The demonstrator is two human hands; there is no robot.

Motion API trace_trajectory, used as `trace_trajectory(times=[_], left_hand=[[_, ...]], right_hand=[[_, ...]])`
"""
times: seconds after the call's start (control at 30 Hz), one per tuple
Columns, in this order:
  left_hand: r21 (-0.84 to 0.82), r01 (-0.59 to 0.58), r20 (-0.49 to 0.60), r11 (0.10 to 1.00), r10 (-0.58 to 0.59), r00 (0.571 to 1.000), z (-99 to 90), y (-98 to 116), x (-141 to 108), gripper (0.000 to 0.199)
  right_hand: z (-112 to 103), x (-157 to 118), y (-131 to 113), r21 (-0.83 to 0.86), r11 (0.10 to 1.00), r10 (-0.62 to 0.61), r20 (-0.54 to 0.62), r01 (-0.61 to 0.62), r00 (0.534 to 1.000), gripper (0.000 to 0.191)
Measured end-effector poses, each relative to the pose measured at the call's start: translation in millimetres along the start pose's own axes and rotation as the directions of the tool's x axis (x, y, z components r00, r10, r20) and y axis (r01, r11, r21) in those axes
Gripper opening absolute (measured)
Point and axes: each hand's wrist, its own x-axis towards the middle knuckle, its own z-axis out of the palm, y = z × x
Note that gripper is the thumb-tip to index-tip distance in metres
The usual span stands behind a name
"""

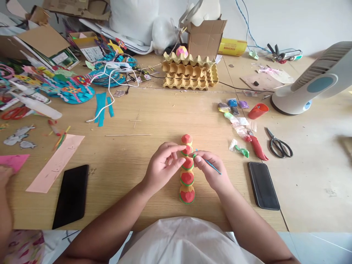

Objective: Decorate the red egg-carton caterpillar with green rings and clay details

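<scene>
A strip of egg-carton cups [187,178] lies lengthwise in front of me, its cups capped with red clay and several edged with green. My left hand [165,161] is at the strip's left side, thumb and index finger apart, the index tip at the second cup from the far end; whether it touches is unclear. On the other side, my right hand [211,168] grips a thin blue clay tool [213,167]. A small bit of green clay [194,156] shows at its thumb and fingertips.
Right of my hands are clay packets [239,126], a red cup [258,110], scissors [279,145], a phone [264,186] and a fan [310,80]. Egg cartons [189,75] stand behind. Leftward lie another phone [70,196], pink paper [56,165] and another person's arm [4,198].
</scene>
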Motion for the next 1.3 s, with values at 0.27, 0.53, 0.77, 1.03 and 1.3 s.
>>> trace_trajectory(times=[0.27, 0.53, 0.77, 1.03, 1.3], left_hand=[[0.262, -0.33, 0.123, 0.907, 0.308, 0.943, -0.6, 10.6, 1.3, 0.019], [0.349, -0.375, 0.13, 0.859, 0.352, 0.927, 3.1, 5.3, 0.3, 0.026], [0.459, -0.452, 0.235, 0.765, 0.386, 0.892, -2.3, 2.4, -1.0, 0.031], [0.451, -0.445, 0.193, 0.774, 0.402, 0.895, -0.6, 1.6, -1.6, 0.025], [0.355, -0.396, 0.203, 0.847, 0.344, 0.917, -1.1, 1.6, 1.6, 0.028]], right_hand=[[3.5, -1.4, -4.6, 0.017, 1.0, 0.018, 0.181, -0.022, 0.983, 0.041], [4.3, 0.1, 2.7, 0.153, 0.98, 0.112, 0.107, -0.128, 0.988, 0.03], [-0.8, 1.6, 4.9, 0.146, 0.977, 0.124, 0.184, -0.152, 0.975, 0.028], [-2.4, 2.7, 2.8, 0.166, 0.968, 0.151, 0.205, -0.186, 0.967, 0.027], [0.7, 2.4, 3.9, 0.186, 0.966, 0.152, 0.165, -0.182, 0.975, 0.033]])
